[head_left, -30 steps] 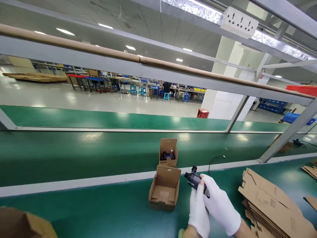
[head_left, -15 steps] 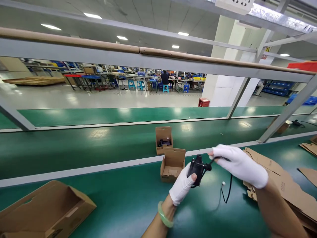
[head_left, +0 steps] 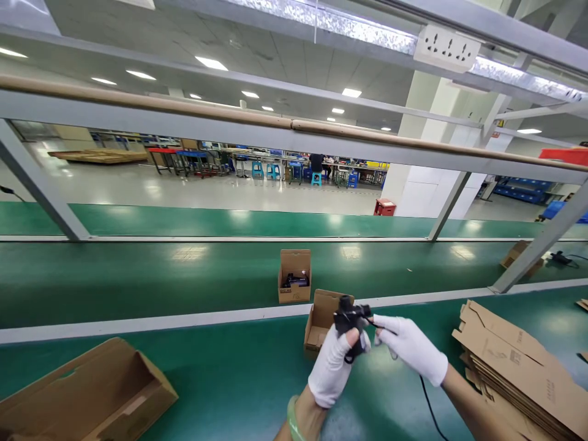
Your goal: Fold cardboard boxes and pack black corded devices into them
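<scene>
Much of the small black device (head_left: 348, 317) is covered by the gloved left hand (head_left: 334, 366), whose fingers curl tightly round its lower body; its exact form is hard to make out. The gloved right hand (head_left: 410, 346), just right of the device, pinches the device's thin black cable (head_left: 429, 401) between pressed fingertips, and the cable runs down out of frame. Directly behind the device sits an open empty carton (head_left: 321, 318); beyond that carton, on the green conveyor belt (head_left: 138, 282), stands a second carton (head_left: 294, 283) with dark contents. Right of the device lies a stack of flat cardboard blanks (head_left: 519, 373), cut off at the edge.
</scene>
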A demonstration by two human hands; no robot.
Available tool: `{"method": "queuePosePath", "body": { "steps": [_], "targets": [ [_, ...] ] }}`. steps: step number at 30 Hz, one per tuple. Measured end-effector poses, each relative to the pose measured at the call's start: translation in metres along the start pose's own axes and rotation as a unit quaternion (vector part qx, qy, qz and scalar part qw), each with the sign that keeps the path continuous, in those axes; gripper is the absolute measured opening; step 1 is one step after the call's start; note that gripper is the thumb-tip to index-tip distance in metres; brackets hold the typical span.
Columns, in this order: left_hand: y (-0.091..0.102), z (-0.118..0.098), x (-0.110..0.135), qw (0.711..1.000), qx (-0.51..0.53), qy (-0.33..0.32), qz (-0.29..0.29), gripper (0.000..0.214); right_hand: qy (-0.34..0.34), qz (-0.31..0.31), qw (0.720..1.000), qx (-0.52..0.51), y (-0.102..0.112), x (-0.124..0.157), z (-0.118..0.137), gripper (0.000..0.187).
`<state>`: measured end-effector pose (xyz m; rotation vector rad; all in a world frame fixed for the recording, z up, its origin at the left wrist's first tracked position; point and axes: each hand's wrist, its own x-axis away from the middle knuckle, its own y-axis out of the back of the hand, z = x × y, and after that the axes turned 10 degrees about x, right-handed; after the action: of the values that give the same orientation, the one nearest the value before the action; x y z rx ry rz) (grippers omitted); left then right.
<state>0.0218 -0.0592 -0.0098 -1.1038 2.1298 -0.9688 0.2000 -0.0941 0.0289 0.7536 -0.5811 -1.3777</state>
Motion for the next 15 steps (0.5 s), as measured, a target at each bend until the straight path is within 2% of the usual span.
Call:
{"method": "queuePosePath", "body": {
  "steps": [3,5,8,10,12,15],
  "targets": [
    [-0.003,-0.002,-0.007,0.983,0.106,-0.077,-0.126,0.048,0.036,0.033,0.991,0.128,-0.019,0.023,0.001,0.027],
    [-0.002,-0.007,-0.013,0.975,0.127,-0.084,-0.16,0.053,0.069,0.094,0.97,0.215,-0.031,0.038,0.005,0.026],
    [0.003,-0.014,-0.019,0.977,0.011,-0.117,-0.176,0.043,0.124,0.169,0.928,0.308,-0.034,0.057,0.019,0.028],
    [0.008,-0.016,-0.019,0.967,-0.093,-0.149,-0.184,0.039,0.169,0.16,0.909,0.347,-0.02,0.066,0.034,0.026],
    [0.014,-0.016,-0.016,0.96,-0.184,-0.146,-0.154,0.048,0.205,0.097,0.91,0.348,0.006,0.068,0.048,0.022],
    [0.022,-0.013,-0.007,0.95,-0.302,-0.079,-0.01,0.064,0.236,-0.01,0.92,0.311,0.046,0.05,0.06,0.025]
  ]
}}
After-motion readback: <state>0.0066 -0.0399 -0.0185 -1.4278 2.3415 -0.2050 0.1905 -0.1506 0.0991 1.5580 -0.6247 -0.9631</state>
